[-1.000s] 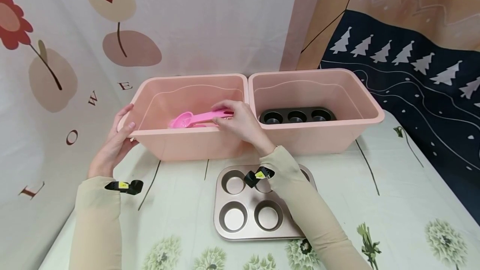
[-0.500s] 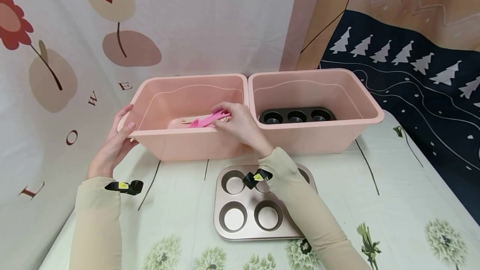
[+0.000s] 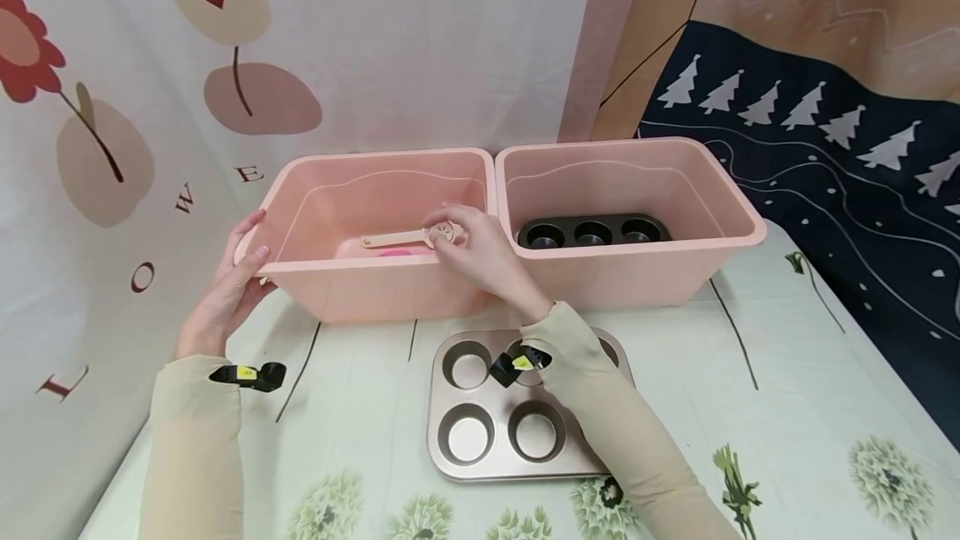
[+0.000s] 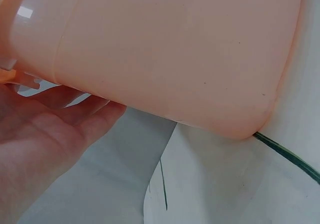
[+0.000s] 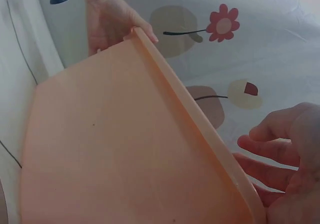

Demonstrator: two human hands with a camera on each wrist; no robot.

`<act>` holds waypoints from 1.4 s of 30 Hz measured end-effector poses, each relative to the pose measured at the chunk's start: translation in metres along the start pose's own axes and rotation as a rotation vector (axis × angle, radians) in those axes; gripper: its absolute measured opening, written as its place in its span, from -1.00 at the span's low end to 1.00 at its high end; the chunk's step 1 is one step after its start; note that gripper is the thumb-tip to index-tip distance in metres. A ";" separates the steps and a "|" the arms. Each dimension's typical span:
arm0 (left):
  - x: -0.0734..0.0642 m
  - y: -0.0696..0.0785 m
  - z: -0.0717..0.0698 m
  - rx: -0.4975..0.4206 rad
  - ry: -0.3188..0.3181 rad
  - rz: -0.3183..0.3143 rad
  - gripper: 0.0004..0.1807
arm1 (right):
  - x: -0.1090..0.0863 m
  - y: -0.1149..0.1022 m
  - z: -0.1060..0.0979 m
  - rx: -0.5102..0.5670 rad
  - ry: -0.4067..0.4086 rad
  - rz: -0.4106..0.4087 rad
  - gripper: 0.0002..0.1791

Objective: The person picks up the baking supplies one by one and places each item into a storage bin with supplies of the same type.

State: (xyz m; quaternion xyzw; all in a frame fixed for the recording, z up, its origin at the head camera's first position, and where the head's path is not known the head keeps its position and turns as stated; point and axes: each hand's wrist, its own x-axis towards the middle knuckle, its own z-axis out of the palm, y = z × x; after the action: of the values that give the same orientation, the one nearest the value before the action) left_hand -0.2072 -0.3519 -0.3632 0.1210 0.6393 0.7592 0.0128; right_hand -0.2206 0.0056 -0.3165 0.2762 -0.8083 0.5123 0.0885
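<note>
My left hand (image 3: 225, 294) grips the left end of a pink plastic tub (image 3: 367, 290), thumb over the rim; in the left wrist view its fingers (image 4: 95, 114) lie along the tub's wall. Over the right part of this tub hovers my right hand (image 3: 483, 252), fingers loosely bent; the right wrist view shows nothing held in them. Just below and left of them, inside the tub, lies a beige utensil (image 3: 393, 238) with a slim handle and a round, patterned end, partly covered by the hand. A sliver of a bright pink scoop (image 3: 395, 252) shows behind the front rim.
A second pink tub (image 3: 637, 261) stands against the right side of the first, with a dark muffin pan (image 3: 594, 232) inside. A metallic muffin pan (image 3: 498, 432) lies in front on the floral tablecloth (image 3: 360, 407), partly beneath my right forearm. Printed fabric (image 3: 420, 40) hangs behind.
The pink scoop has gone from my right fingers down into the tub, mostly behind its front wall. The beige utensil has come into view. My left hand stays on the rim.
</note>
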 end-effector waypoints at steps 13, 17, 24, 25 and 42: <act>-0.010 -0.004 0.009 0.154 0.199 0.033 -0.39 | -0.029 0.003 -0.015 0.108 0.038 -0.051 -0.75; -0.021 0.002 0.007 0.415 0.233 0.055 -0.40 | -0.036 0.006 -0.021 0.140 0.060 -0.089 -0.76; -0.031 0.002 0.009 0.478 0.226 0.138 -0.43 | -0.044 0.008 -0.034 0.177 0.130 -0.093 -0.81; -0.032 0.001 0.010 0.509 0.235 0.149 -0.44 | -0.046 0.009 -0.037 0.160 0.143 -0.087 -0.81; -0.055 0.000 0.029 0.871 0.187 0.128 -0.28 | -0.069 0.027 -0.081 -0.107 0.296 -0.176 -0.77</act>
State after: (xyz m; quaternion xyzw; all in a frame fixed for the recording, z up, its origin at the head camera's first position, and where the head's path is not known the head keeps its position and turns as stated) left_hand -0.1486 -0.3335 -0.3678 0.0853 0.8889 0.4263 -0.1443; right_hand -0.1885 0.1095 -0.3299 0.2624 -0.7852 0.4940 0.2657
